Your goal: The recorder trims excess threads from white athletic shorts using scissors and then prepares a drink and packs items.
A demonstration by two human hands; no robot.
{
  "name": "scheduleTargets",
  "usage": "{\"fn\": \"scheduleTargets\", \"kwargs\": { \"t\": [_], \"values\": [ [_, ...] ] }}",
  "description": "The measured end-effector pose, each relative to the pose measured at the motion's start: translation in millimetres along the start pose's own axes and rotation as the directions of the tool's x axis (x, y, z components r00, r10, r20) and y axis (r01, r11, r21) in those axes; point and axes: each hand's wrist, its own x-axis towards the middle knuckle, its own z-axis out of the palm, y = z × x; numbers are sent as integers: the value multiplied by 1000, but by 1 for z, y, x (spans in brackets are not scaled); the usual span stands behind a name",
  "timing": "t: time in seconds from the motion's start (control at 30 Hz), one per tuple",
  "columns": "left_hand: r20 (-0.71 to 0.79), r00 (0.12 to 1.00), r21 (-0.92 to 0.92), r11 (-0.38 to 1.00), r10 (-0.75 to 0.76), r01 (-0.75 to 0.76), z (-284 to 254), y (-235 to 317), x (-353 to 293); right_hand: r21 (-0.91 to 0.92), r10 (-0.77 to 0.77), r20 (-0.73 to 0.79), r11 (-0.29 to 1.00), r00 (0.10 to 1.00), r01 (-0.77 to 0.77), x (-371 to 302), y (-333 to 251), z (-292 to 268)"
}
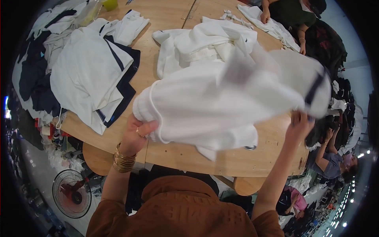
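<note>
A white garment with a gathered elastic band at one end and a dark navy stripe near the other is stretched out above the table, its right part smeared by motion. My left hand pinches the elastic band, thumb on top. At the far right end, my right hand is closed on the cloth beside the navy stripe. Behind it and partly covered by it lies a heap of white garments. What else lies beneath the lifted cloth is hidden.
White and navy garments are piled on the wooden table at left, with dark clothes beyond. Across the table a co-worker's hands rest near a white piece. A fan stands at lower left.
</note>
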Motion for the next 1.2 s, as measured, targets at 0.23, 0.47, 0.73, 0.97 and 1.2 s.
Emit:
{"fn": "scheduleTargets", "kwargs": {
  "t": [0.23, 0.47, 0.73, 0.97, 1.2],
  "values": [
    [-38, 988, 431, 889, -152, 154, -64, -54, 5, -589, 389, -103, 718, 915, -372, -131, 86, -152],
    [-134, 989, 896, 433, 60, 95, -96, -78, -1, -370, 657, -358, 552, 663, -747, -177, 93, -178],
    [87, 988, 864, 484, 130, -139, 18, -104, 56, -686, 349, -134, 643, 928, -341, -136, 102, -148],
    [-39, 989, 964, 256, -145, 76, 7, -125, 60, -672, 298, -219, 645, 929, -365, -95, 112, -162],
    [191, 302, 981, 175, -934, -80, -1, -56, -10, -657, 261, -182, 686, 948, -315, -80, 121, -179]
  ]
}}
